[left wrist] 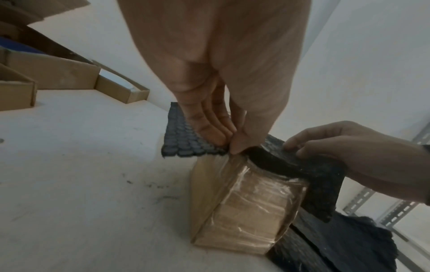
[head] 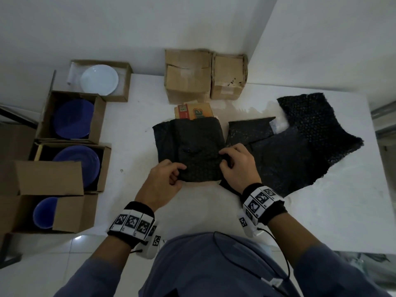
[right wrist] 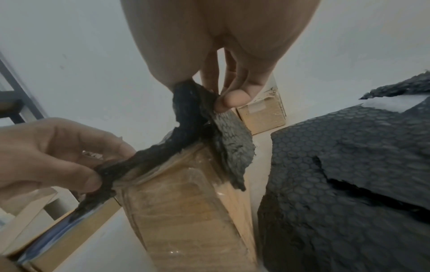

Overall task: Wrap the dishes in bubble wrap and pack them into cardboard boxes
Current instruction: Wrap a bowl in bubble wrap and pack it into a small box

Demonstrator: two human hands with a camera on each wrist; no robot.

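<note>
A sheet of black bubble wrap [head: 198, 146] lies draped over a tape-covered cardboard box [left wrist: 244, 211] in the middle of the white table [head: 132, 136]. My left hand [head: 179, 175] pinches the sheet's near left edge between thumb and fingers [left wrist: 209, 132]. My right hand [head: 225, 160] pinches the near right corner and lifts it off the box [right wrist: 186, 211]; there the wrap [right wrist: 223, 132] hangs bunched. Blue plates [head: 74, 118] and a blue bowl [head: 44, 213] sit in open boxes at the left. A white plate [head: 99, 79] lies in the far left box.
More black bubble wrap [head: 300, 146] is spread on the table to the right of my hands. Two closed cardboard boxes [head: 188, 76] stand against the back wall. A printed carton [head: 194, 111] shows behind the covered box. Open boxes [head: 49, 179] line the left side.
</note>
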